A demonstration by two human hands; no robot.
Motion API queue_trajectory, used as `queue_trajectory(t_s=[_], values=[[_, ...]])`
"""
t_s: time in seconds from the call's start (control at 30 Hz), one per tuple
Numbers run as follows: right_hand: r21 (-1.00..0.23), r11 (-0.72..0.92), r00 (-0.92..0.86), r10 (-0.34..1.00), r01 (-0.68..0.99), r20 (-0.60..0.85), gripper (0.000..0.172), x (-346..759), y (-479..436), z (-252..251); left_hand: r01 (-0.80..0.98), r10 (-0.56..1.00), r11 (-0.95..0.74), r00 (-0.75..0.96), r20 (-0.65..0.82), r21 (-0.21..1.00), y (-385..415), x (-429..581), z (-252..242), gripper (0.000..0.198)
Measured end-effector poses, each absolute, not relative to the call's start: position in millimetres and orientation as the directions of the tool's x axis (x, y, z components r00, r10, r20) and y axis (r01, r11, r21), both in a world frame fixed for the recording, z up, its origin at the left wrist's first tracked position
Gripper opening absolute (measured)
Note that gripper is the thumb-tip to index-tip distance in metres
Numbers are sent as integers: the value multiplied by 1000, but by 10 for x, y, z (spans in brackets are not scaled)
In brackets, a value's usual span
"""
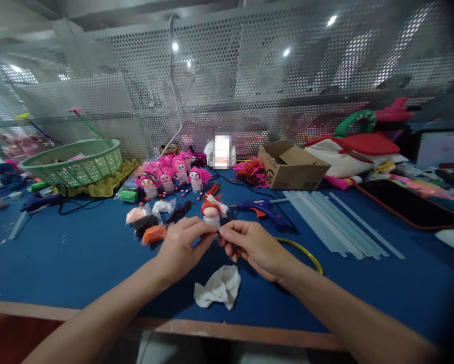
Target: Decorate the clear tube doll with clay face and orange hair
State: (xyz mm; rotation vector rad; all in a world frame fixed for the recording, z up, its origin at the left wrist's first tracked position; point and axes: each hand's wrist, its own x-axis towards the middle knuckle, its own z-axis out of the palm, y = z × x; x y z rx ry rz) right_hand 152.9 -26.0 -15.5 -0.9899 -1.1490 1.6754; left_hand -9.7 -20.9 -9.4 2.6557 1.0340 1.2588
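My left hand (187,247) and my right hand (252,245) meet fingertip to fingertip over the middle of the table. Both are closed in a pinch, and whatever sits between the fingers is too small to make out. Just behind the fingertips stands a small doll (212,212) with orange-red hair, a white bow and a white ringed body; its face has no features that I can see. A blue hot glue gun (263,208) lies right of the doll. Left of my left hand are bagged pieces of orange clay (154,234), black, pale and white clay. A crumpled white tissue (219,288) lies nearer me.
Several pink-haired dolls (168,179) stand at the back, beside a green basket (75,162). On the right are a cardboard box (293,164), several glue sticks (333,222), a dark-screened tablet or phone (412,205) and a yellow curved tube (306,253).
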Motion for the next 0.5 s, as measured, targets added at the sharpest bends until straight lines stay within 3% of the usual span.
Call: queue_trajectory(t_s=[0.2, 0.5], values=[[-948, -228, -311, 938, -222, -153, 27, 1521, -255, -166, 592, 432, -805, 541, 722, 39, -210, -102, -111, 10], [-936, -241, -350, 926, -258, -142, 29, 1526, -261, -141, 562, 371, -827, 548, 750, -1, -192, -107, -113, 6]])
